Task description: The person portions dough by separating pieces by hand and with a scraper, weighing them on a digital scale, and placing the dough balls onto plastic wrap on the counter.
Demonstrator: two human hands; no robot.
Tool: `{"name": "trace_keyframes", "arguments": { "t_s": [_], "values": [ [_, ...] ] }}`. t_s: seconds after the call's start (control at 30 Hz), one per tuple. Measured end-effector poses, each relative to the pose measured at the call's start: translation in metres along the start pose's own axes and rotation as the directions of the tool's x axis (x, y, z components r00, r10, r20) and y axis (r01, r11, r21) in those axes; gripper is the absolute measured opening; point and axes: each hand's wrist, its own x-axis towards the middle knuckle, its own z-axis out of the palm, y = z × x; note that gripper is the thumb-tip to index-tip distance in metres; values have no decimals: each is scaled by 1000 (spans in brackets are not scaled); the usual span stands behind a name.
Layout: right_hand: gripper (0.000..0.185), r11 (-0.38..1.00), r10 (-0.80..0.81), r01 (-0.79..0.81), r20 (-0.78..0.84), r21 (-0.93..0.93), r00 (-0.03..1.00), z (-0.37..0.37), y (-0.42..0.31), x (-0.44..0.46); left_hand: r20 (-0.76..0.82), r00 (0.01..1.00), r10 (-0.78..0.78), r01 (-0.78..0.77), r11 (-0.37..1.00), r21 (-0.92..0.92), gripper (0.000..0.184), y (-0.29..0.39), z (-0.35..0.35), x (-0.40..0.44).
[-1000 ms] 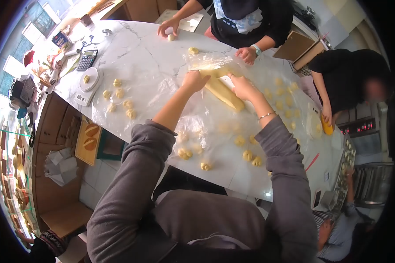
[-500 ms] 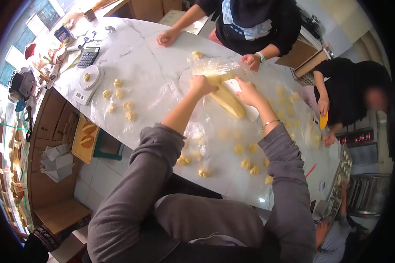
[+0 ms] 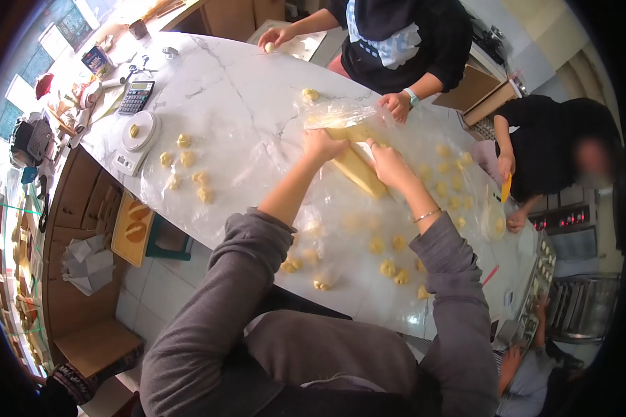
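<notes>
A long yellow dough piece (image 3: pixel 358 172) lies on the marble table under clear plastic film (image 3: pixel 334 110). My left hand (image 3: pixel 321 144) is closed on the dough's upper left end. My right hand (image 3: pixel 389 164) is at the dough's right side, fingers pressed together near its upper part; what they hold is too small to make out. Several small dough lumps (image 3: pixel 387 267) sit under film nearer to me, and others (image 3: pixel 187 159) lie to the left.
A white scale (image 3: pixel 138 132) with a dough lump and a calculator (image 3: pixel 136 98) stand at the left. Across the table a person (image 3: pixel 396 42) holds a small pale ball. At the right another person (image 3: pixel 549 139) holds a yellow scraper (image 3: pixel 506 188).
My right hand has come in closer over the dough, hiding most of the white patch beside it. The person across has lifted a pale ball; the yellow scraper at the right has left the table.
</notes>
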Motion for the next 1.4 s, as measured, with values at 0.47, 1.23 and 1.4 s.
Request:
{"name": "trace_keyframes", "arguments": {
  "t_s": [0.47,1.23,1.4],
  "values": [
    [43,995,55,-54,12,-84,998,-43,-34,-12,339,935,-103,96,995,38,59,-18,-32,5],
    [44,985,-159,155,-44,-82,986,1,-32,99,285,957,-58,23,992,125,50,-5,-31,6],
    [56,989,-147,148,-68,5,987,-1,-21,110,157,986,-53,34,992,121,49,-13,-22,3]
  ]
}}
